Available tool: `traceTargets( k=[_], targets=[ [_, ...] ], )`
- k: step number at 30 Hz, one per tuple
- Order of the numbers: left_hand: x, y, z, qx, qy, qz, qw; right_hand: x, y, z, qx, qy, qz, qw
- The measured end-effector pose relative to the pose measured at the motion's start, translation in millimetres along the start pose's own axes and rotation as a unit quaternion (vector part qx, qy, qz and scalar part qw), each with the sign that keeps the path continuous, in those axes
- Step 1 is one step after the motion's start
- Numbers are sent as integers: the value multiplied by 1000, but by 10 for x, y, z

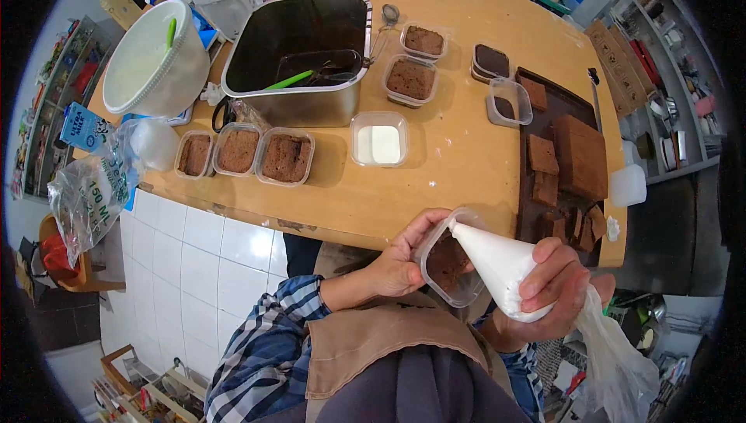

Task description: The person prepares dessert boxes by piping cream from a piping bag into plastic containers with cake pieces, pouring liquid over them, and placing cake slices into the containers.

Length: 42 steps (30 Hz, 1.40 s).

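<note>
My left hand (400, 264) is closed round the side of a clear plastic cup (468, 292) with a layer of brown cake (448, 261) inside. A piping bag (497, 268) full of white cream is squeezed in my right hand (553, 287). Its tip points into the cup near the far rim, and its loose clear end hangs down at the right. Beyond my hands on the table stands a cup of white cream (379, 145), its top smooth.
Several cake-filled cups (286, 157) stand left and far. A steel pan of dark chocolate (291, 50) holds a green-handled spatula (290, 80). A white bowl (148, 66) is at far left. Cake blocks (579, 156) lie on a dark tray (571, 93) at right.
</note>
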State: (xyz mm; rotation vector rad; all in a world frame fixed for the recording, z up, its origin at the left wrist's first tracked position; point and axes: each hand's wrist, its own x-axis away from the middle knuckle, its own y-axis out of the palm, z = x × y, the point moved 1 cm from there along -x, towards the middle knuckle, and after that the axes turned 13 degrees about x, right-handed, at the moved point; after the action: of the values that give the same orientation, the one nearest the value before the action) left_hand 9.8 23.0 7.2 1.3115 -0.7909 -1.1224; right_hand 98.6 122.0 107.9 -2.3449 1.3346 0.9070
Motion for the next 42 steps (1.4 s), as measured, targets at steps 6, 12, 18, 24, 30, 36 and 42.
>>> traceTargets(
  k=[6, 12, 18, 24, 30, 36, 42],
  targets=[
    [-4, -38, 11, -12, -18, -20, 1000, -19, 34, -31, -48, 29, 0, 998],
    [-19, 48, 22, -63, -16, 42, 997, -16, -3, -35, -61, 36, -35, 997],
    [3, 6, 11, -46, -25, 67, 996, 17, 18, -16, -97, 46, -32, 994],
    [-31, 61, 44, -41, -57, 69, 995, -5, 42, -21, -143, 79, -42, 986],
    [-39, -8, 116, -26, -101, -39, 994, -169, 9, 12, -276, 171, 64, 944],
    [-55, -192, 66, 87, -110, -27, 990, -319, -235, 140, -462, 257, 102, 843],
    [70, -212, 264, 38, -95, 17, 995, -516, -318, 527, -342, 407, 160, 831]
  ],
)
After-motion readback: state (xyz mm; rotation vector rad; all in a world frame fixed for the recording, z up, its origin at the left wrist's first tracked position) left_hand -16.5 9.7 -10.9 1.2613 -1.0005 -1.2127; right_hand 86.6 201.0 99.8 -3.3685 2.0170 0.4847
